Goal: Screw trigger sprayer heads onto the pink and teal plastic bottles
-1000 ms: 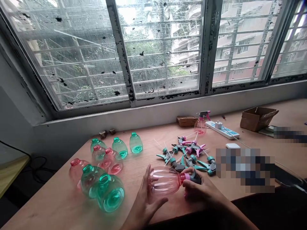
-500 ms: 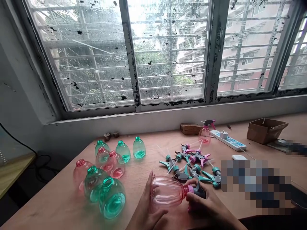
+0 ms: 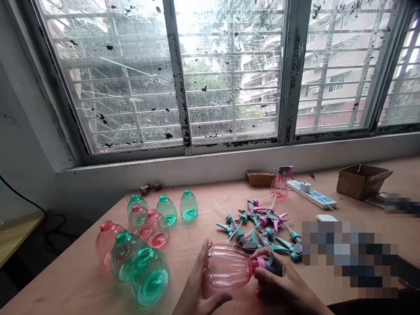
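A clear pink spray bottle (image 3: 228, 266) lies on its side in the air above the table's front, its base to the left. My left hand (image 3: 200, 284) cups the base end, fingers along the far side and thumb stretched out below. Around the pink collar and dark grey spray head at the other end, my right hand (image 3: 278, 278) is closed; its palm and fingers hide part of the head and the trigger. Just beyond the bottle lies a pile of trigger spray heads (image 3: 262, 223), green-and-grey and pink-and-grey, with thin white tubes.
Several open green bottles (image 3: 151, 280) and pink bottles (image 3: 158, 229) stand at the left. At the back are a capped pink spray bottle (image 3: 279, 186), a power strip (image 3: 311, 194), a brown block (image 3: 260, 178) and a cardboard box (image 3: 361, 183). A blurred patch covers the right side.
Both hands keep the same hold on the pink spray bottle, which stays level. The view has shifted slightly; nothing else has visibly moved.
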`<state>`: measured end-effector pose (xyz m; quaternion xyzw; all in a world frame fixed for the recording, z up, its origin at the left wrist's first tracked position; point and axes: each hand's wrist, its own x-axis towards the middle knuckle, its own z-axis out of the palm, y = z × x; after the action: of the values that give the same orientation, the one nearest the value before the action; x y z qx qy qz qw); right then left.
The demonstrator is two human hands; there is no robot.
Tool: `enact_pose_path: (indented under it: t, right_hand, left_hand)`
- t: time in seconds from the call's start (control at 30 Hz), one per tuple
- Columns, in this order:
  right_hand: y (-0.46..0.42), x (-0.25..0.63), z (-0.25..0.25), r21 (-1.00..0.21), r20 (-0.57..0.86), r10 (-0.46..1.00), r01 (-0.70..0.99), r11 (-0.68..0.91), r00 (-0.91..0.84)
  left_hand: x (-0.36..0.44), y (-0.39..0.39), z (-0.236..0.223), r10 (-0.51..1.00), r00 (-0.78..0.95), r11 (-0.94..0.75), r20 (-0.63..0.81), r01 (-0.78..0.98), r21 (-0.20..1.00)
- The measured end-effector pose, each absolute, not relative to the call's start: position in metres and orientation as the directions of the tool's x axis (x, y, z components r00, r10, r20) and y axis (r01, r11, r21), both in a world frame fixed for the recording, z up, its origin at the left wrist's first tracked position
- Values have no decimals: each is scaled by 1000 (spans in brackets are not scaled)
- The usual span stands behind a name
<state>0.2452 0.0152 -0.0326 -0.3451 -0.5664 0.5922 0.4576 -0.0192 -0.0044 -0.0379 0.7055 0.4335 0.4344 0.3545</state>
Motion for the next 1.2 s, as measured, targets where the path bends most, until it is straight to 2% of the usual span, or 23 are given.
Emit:
enact_pose_path:
  t: [0.2, 0.37, 0.47, 0.63, 0.83, 1.07, 1.2]
  right_hand:
    - [15, 244, -34, -985, 111, 939, -158, 62, -324]
    - [14, 244, -37, -985, 106, 938, -164, 54, -331]
    - [14, 244, -37, -984, 104, 934, -172, 47, -341]
    - [13, 244, -36, -980, 99, 937, -198, 33, -334]
    - [14, 245, -37, -986, 101, 932, -162, 46, -347]
    - [16, 246, -37, -988, 107, 934, -142, 61, -341]
    - [15, 246, -37, -989, 106, 936, -133, 65, -335]
  left_hand:
    - [-20, -7, -42, 883, 287, -455, 371, 330, 827]
    - [-21, -4, -43, 876, 306, -472, 373, 381, 795]
    - [-21, -5, -40, 896, 293, -427, 333, 373, 824]
    - [-20, -9, -35, 920, 303, -330, 250, 254, 909]
    - [-20, -7, -36, 934, 266, -314, 237, 300, 901]
    - [-17, -7, -38, 896, 267, -424, 355, 273, 864]
    - [-18, -8, -35, 892, 281, -435, 353, 325, 840]
